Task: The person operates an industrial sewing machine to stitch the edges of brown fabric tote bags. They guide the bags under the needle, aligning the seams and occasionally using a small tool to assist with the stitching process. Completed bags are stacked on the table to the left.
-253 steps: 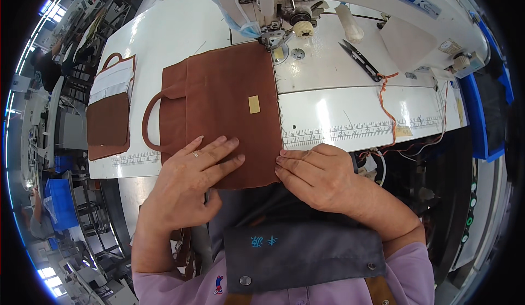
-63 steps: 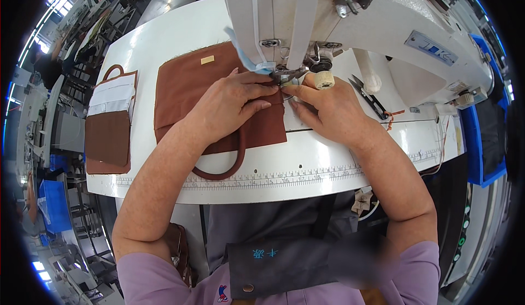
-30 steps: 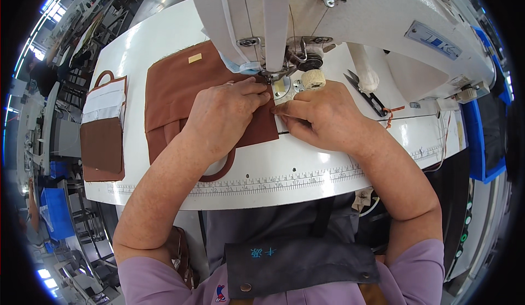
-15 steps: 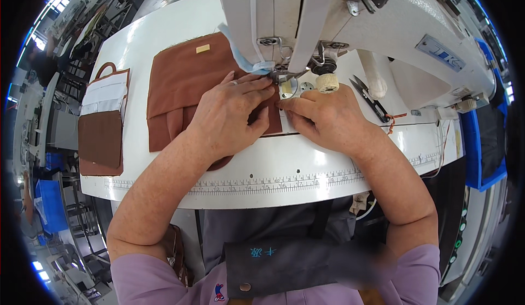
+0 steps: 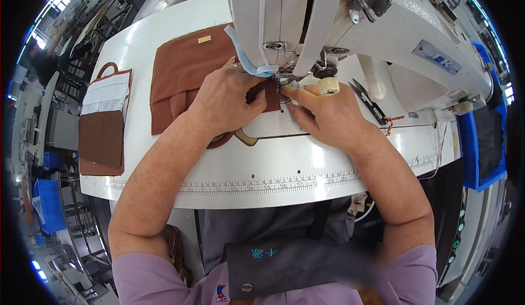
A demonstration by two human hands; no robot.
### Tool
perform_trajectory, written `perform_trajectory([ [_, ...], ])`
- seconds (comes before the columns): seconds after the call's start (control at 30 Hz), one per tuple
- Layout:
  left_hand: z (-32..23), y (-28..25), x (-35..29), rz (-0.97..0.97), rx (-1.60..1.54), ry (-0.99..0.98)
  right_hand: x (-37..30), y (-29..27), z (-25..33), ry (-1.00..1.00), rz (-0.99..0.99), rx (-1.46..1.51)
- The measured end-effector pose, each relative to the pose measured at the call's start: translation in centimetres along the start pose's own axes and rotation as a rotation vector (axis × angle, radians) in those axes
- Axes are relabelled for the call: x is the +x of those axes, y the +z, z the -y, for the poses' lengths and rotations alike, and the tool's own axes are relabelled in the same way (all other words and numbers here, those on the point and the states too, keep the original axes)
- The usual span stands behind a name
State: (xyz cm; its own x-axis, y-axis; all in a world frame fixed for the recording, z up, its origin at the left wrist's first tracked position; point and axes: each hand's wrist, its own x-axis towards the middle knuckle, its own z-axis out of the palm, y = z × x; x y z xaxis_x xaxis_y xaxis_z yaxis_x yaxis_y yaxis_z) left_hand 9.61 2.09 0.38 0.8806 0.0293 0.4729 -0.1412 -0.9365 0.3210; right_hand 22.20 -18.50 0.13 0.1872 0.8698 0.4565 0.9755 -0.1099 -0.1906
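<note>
1. Presently, the brown bag panel [image 5: 183, 72] lies on the white surface [image 5: 262, 163], mostly left of the sewing machine [image 5: 350, 37], its right edge reaching the machine's foot.
2. Compared with half a second ago, the panel has slid away from you; its near right corner now sits closer to the foot. By judgement, less of that edge remains on your side of the sewing machine.
3. Your left hand [image 5: 221, 94] rests palm down on the panel, just left of the foot. Its grip is open, thumb apart from the fingers; some fingertips are hidden.
4. Your right hand [image 5: 333, 113] lies just right of the foot, index finger extended toward the panel's edge, thumb lower and apart. Whether this grip has caught the edge, one cannot tell.
5. Your forearms converge on the sewing machine from either side, elbows bent and wide.
6. Note also the black snips [image 5: 371, 103], right of the foot, and a second brown piece [image 5: 101, 138], well left of the sewing machine.
</note>
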Motion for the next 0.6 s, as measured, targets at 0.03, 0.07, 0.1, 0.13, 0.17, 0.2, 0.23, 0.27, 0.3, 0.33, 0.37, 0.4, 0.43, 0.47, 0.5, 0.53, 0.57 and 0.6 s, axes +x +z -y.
perform_trajectory([
  [0.03, -0.1, -0.2, 0.0, 0.008, -0.001, -0.008, 0.0, 0.0, 0.0, 0.002, -0.004, 0.016],
  [0.07, -0.1, -0.3, 0.0, 0.018, -0.003, -0.017, 0.0, -0.1, -0.1, 0.004, -0.008, 0.033],
  [0.1, -0.1, -0.4, 0.0, 0.028, -0.005, -0.027, 0.1, 0.0, -0.1, -0.004, -0.013, 0.043],
  [0.13, -0.2, -0.5, 0.0, 0.039, -0.01, -0.035, 0.0, 0.1, -0.3, -0.008, -0.018, 0.051],
  [0.17, -0.4, -0.7, -0.1, 0.077, -0.009, -0.081, 0.0, 0.3, -0.4, -0.014, -0.022, 0.06],
  [0.2, -0.7, -1.0, -0.2, 0.115, -0.007, -0.128, -0.1, 0.5, -0.6, -0.017, -0.034, 0.07],
  [0.23, -1.0, -1.3, -0.4, 0.153, -0.007, -0.173, -0.2, 0.8, -0.8, -0.019, -0.045, 0.078],
  [0.27, -1.0, -1.3, -0.9, 0.12, 0.005, -0.119, -0.2, 0.8, -0.9, -0.021, -0.056, 0.087],
  [0.3, -0.8, -1.2, -1.8, 0.087, 0.018, -0.065, -0.1, 0.7, -1.0, -0.023, -0.058, 0.091],
  [0.33, -0.9, -1.5, -2.8, 0.055, 0.032, -0.014, 0.0, 0.6, -1.0, -0.025, -0.059, 0.097],
  [0.37, -1.6, -1.9, -3.6, 0.127, -0.022, -0.051, -0.2, 0.8, -1.1, -0.019, -0.057, 0.104],
  [0.4, -2.6, -2.7, -4.3, 0.199, -0.076, -0.088, -0.3, 0.8, -1.3, -0.012, -0.053, 0.102],
  [0.43, -3.5, -3.4, -5.5, 0.273, -0.126, -0.134, -0.2, 0.8, -1.2, -0.009, -0.049, 0.109],
  [0.47, -3.9, -3.8, -6.9, 0.294, -0.138, -0.08, -0.2, 0.7, -1.1, -0.003, -0.042, 0.114],
  [0.5, -4.7, -4.4, -8.0, 0.298, -0.17, -0.094, -0.2, 0.7, -1.2, -0.016, -0.047, 0.114],
  [0.53, -5.8, -5.3, -8.9, 0.303, -0.204, -0.11, -0.1, 0.8, -1.3, -0.027, -0.049, 0.116],
  [0.57, -6.7, -6.1, -9.8, 0.306, -0.234, -0.126, -0.1, 0.9, -1.4, -0.041, -0.055, 0.12],
  [0.6, -7.4, -6.8, -10.7, 0.242, -0.247, -0.15, -0.1, 0.9, -1.3, -0.028, -0.036, 0.096],
])
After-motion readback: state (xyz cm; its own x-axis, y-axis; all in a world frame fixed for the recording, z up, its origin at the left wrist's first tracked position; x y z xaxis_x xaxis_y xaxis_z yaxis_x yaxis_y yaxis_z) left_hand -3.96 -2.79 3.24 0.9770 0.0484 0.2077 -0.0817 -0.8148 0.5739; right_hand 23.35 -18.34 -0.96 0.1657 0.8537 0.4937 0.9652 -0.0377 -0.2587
